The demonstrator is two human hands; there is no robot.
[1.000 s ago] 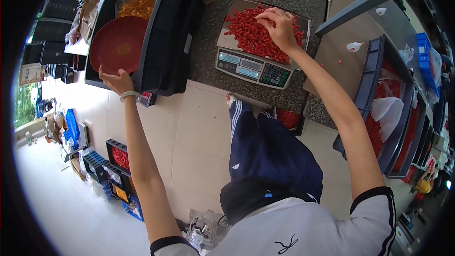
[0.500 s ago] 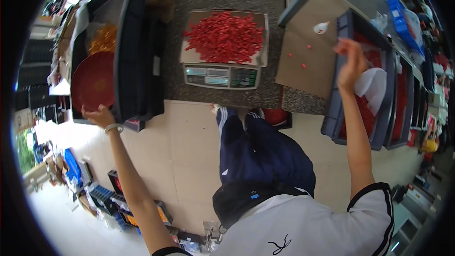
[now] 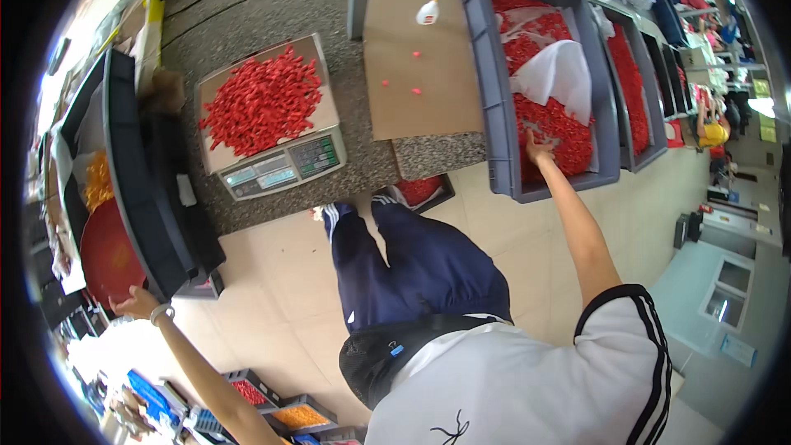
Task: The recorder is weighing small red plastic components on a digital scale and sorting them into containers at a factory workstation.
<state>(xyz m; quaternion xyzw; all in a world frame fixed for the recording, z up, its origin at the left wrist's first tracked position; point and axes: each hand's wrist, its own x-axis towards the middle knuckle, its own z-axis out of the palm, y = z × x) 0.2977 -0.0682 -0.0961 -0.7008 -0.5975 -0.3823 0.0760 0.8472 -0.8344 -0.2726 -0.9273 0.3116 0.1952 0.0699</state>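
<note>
At the left, my left hand [image 3: 136,303] is closed on the near rim of a round red plate [image 3: 114,251], which rests in a black crate [image 3: 124,128] beside some orange-yellow pieces [image 3: 98,181]. My right hand [image 3: 540,148] reaches into a grey crate [image 3: 486,86], its fingers apart at the small red pieces [image 3: 568,136]. Close to that hand lies a white sheet [image 3: 560,74] over part of the pieces. Between the two crates, a heap of similar red pieces [image 3: 264,103] sits on the pan of a digital scale [image 3: 284,169].
Brown cardboard [image 3: 424,107] covers the table right of the scale, bearing a small white bottle [image 3: 428,12] and 3 loose red pieces. A second grey crate [image 3: 655,152] stands further right. Another container of red pieces [image 3: 420,189] is below the table edge by my legs.
The view has turned toward the right. My right hand has come down from above the grey crate's edge into the red pieces. My left hand stays at the plate's rim.
</note>
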